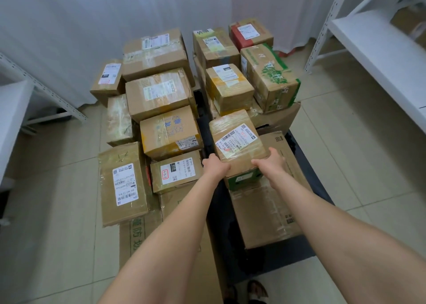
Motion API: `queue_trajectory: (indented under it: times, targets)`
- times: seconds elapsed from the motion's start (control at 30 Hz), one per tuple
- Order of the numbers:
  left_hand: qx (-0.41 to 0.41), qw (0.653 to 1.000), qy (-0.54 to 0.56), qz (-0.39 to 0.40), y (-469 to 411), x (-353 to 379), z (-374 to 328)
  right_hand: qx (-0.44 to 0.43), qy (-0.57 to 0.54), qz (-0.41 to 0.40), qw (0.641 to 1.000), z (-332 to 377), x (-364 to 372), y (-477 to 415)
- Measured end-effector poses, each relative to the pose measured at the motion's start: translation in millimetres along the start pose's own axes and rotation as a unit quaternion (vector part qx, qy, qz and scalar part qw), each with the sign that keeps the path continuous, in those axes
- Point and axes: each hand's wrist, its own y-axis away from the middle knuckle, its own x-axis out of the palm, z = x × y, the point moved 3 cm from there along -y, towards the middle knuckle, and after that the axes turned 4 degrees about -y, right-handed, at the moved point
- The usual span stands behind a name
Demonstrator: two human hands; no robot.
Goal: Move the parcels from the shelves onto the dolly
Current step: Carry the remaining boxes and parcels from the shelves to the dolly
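A small taped cardboard parcel [236,141] with a white barcode label sits between my hands, above a large flat box [269,211] on the dark dolly [299,250]. My left hand [215,166] grips its near left corner. My right hand [270,159] grips its near right corner. Under the parcel a green-printed box face [244,180] shows. Many other parcels are stacked on the dolly, among them a green-leaf box [269,77] at the back right and a long labelled parcel [123,183] at the front left.
White metal shelves [378,45] stand to the right, with a cardboard parcel [410,22] on an upper level. Another white shelf frame [43,89] stands to the left. A white curtain hangs behind. The floor is beige tile [359,165]. My sandalled foot [257,290] shows at the bottom.
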Motion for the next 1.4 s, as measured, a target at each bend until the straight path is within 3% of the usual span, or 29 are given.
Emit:
queue_trajectory:
  times: [0.3, 0.47, 0.73, 0.87, 1.07, 1.4]
  targets:
    - [0.063, 0.995, -0.074, -0.007, 93.6, -36.0, -50.0, -0.040, 0.024, -0.051, 0.998, 50.6, -67.3, 88.1]
    - [0.134, 0.983, -0.129, -0.003, 149.9, -39.4, -82.9, -0.065, 0.024, -0.123, 0.990, 68.6, -115.6, 140.6]
    - [0.249, 0.953, -0.159, 0.062, 241.1, -7.8, -134.1, -0.078, 0.022, -0.210, 0.974, 49.9, -199.6, 237.7]
    - [0.321, 0.920, -0.207, 0.091, 302.4, 33.9, -160.9, -0.064, 0.011, -0.269, 0.961, 18.3, -258.3, 287.6]
    - [0.441, 0.843, -0.278, 0.135, 413.0, 120.9, -183.9, -0.025, -0.014, -0.350, 0.936, -54.7, -349.7, 366.2]
    - [0.552, 0.734, -0.341, 0.203, 638.6, 288.9, -152.9, 0.033, -0.073, -0.472, 0.878, -231.4, -495.4, 532.0]
